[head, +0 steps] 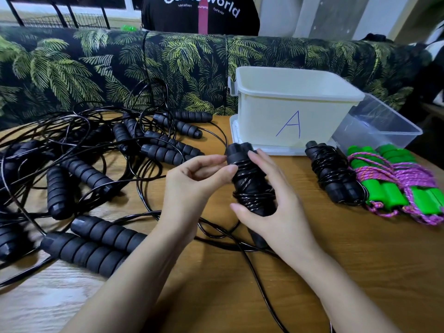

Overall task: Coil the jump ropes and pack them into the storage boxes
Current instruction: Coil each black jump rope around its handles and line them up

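Observation:
A black jump rope bundle, two foam handles side by side with thin black cord wound round them, stands tilted at the table's middle. My right hand grips its lower part, fingers and thumb curled round it. My left hand pinches the black cord against the bundle's upper left side. A loose tail of cord trails down toward me. Behind the bundle stands a white storage box marked "A", with nothing visible inside. A clear box lies to its right.
Several uncoiled black jump ropes lie tangled over the table's left half. A coiled black rope and green-handled ropes with pink cord lie at the right. A palm-print sofa back lines the far edge; a person in a black shirt is behind it.

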